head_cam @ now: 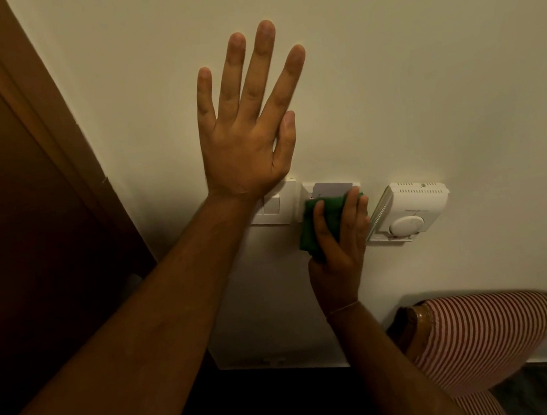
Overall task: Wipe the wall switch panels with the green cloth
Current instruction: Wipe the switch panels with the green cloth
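The soft, light green cloth (324,223) is gripped, bunched, by the right hand (340,233) fingers (354,204) against the switch panel (312,195); the left hand (246,134) is spread flat on the wall.

The cloth (325,223) is showing dark green. The switch plate (274,209) and thermostat (410,211) are appearing white. The wall (420,68) is reading cream; the door (6,205) brown. The chair (481,337) is displaying red-and-white stripes.

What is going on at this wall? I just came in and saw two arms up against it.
A person is cleaning the wall fittings. The right hand presses a green cloth on the middle panel, which holds a card. The left hand lies flat and open on the wall above the switch panel. The thermostat to the right is untouched.
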`<state>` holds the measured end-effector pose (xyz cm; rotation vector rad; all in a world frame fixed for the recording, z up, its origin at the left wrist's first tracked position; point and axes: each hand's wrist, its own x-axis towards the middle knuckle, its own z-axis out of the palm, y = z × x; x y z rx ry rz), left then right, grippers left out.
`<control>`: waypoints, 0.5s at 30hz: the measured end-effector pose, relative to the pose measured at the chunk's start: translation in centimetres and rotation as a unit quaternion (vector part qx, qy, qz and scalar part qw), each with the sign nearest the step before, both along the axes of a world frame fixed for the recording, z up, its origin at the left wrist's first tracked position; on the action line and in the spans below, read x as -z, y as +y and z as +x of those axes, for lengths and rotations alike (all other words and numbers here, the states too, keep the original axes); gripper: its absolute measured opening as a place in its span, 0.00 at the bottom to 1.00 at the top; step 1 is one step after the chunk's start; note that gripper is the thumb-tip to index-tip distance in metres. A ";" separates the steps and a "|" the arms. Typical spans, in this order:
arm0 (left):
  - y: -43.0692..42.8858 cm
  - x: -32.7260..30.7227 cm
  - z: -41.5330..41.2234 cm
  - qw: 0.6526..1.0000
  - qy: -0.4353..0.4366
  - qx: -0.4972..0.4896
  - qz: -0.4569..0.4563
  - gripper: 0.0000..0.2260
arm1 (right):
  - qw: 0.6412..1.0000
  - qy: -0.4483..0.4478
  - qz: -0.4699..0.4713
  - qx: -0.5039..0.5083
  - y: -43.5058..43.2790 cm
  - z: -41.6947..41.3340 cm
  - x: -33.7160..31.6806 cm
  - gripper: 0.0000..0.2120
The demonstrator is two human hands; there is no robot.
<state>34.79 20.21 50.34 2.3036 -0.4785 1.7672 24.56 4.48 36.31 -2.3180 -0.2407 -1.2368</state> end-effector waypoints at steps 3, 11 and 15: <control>0.0 0.0 0.1 1.000 -0.001 0.003 -0.001 0.29 | 1.000 -0.005 0.009 0.011 0.4 0.3 -0.2 0.25; 0.1 0.1 0.1 1.000 0.002 -0.004 0.003 0.29 | 0.999 0.028 -0.038 0.013 -0.1 -0.6 2.7 0.26; -0.1 0.1 0.0 1.000 -0.001 0.003 -0.005 0.29 | 1.000 0.002 -0.009 0.018 0.4 0.4 0.9 0.27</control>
